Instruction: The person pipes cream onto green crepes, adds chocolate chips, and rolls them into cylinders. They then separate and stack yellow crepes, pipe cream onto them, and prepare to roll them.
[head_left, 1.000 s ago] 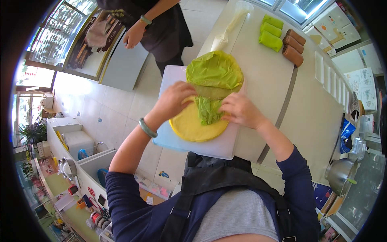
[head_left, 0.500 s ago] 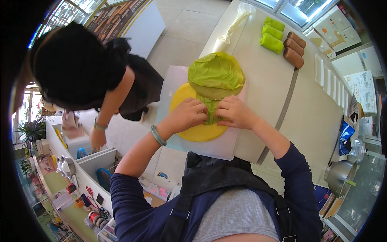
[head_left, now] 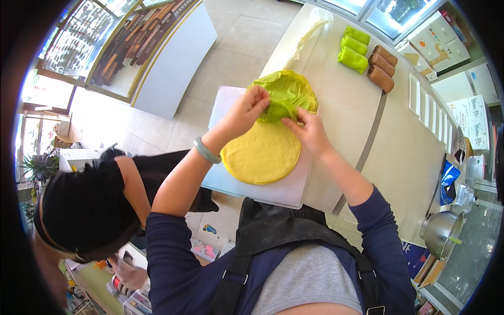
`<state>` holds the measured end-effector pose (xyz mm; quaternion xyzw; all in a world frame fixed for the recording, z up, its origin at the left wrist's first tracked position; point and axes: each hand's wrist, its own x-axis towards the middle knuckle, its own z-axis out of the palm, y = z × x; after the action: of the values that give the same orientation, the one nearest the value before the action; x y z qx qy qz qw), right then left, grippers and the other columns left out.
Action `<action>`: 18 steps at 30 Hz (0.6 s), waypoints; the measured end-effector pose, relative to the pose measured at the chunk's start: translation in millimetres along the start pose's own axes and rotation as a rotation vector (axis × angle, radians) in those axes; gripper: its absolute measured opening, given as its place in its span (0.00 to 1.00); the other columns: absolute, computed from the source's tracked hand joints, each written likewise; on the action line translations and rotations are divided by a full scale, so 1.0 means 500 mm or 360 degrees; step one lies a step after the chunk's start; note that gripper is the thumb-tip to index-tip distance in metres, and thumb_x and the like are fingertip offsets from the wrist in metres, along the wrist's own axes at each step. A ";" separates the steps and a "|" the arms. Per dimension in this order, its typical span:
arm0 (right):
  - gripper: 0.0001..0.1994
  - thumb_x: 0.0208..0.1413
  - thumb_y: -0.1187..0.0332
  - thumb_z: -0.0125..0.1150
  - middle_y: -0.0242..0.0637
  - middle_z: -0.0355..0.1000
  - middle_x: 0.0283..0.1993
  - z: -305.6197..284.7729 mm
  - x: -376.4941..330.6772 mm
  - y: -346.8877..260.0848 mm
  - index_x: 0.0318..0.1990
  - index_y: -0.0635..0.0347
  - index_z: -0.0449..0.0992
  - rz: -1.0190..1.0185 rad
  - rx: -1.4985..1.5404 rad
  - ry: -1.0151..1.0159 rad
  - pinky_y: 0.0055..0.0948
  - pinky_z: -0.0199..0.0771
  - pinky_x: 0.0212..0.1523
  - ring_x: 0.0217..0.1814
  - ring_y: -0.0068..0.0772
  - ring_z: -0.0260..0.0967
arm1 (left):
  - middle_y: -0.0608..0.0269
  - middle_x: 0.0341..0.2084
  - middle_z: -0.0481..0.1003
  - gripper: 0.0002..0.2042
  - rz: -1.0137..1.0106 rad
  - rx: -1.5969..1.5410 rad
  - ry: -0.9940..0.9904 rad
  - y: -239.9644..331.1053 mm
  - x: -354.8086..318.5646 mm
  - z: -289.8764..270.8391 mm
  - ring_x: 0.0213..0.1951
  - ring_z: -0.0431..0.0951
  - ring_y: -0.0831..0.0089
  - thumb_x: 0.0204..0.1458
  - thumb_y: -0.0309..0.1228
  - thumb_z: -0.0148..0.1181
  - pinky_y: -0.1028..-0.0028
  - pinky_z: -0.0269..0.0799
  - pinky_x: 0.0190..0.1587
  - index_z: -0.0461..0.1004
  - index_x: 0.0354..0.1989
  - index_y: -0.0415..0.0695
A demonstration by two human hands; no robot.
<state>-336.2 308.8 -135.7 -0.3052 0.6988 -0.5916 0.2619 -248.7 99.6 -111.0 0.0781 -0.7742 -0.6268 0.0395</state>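
At the counter's far right, a steel mixing bowl (head_left: 440, 232) stands with a green-tipped utensil (head_left: 455, 241) resting on its rim; its contents cannot be read from this angle. On the white cutting board (head_left: 273, 191) lies one round yellow crepe (head_left: 261, 155), flat, with one green crepe (head_left: 290, 90) overlapping its far edge. Left hand (head_left: 245, 111): fingers closed in a pinch on the green crepe's near-left edge, lifting it into folds. Right hand (head_left: 311, 132): fingertips together on the same green crepe's near edge, apparently gripping it, though the contact is partly hidden. Both hands sit over the seam where green meets yellow. Further back on the counter lie three green rolls (head_left: 353, 49) and, just beside them, three brown rolls (head_left: 380, 68). A second person (head_left: 92, 207) bends low at the left, well apart from the board.
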 end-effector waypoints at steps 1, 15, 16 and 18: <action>0.12 0.63 0.68 0.68 0.33 0.79 0.40 -0.010 0.017 -0.013 0.47 0.67 0.78 -0.0054 0.0164 -0.0067 0.26 0.75 0.41 0.39 0.21 0.74 | 0.69 0.37 0.75 0.07 0.0027 -0.0137 -0.0003 0.014 0.013 -0.008 0.38 0.72 0.82 0.70 0.30 0.54 0.77 0.71 0.41 0.70 0.49 0.40; 0.12 0.70 0.70 0.59 0.33 0.80 0.48 -0.150 0.061 -0.219 0.56 0.66 0.75 0.0002 0.0320 -0.0188 0.24 0.80 0.51 0.48 0.23 0.80 | 0.62 0.48 0.79 0.18 0.0204 -0.0208 -0.0144 0.203 -0.002 -0.114 0.49 0.80 0.76 0.62 0.16 0.57 0.75 0.78 0.53 0.72 0.61 0.38; 0.12 0.71 0.69 0.58 0.34 0.80 0.49 -0.155 0.064 -0.215 0.55 0.65 0.75 0.0051 0.0350 -0.0144 0.25 0.81 0.52 0.49 0.24 0.81 | 0.62 0.48 0.79 0.18 0.0163 -0.0159 -0.0106 0.200 0.000 -0.121 0.49 0.80 0.75 0.62 0.16 0.56 0.75 0.78 0.53 0.73 0.60 0.37; 0.12 0.72 0.67 0.57 0.35 0.80 0.50 -0.161 0.068 -0.202 0.55 0.64 0.75 0.0157 0.0513 -0.0046 0.27 0.82 0.53 0.49 0.26 0.81 | 0.61 0.49 0.80 0.16 0.0140 -0.0098 -0.0052 0.189 0.004 -0.129 0.49 0.80 0.75 0.63 0.15 0.55 0.75 0.79 0.53 0.75 0.59 0.37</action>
<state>-406.1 325.8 -23.2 -0.2329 0.6052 -0.6780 0.3462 -247.5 56.2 -5.0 0.0325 -0.7578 -0.6491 0.0569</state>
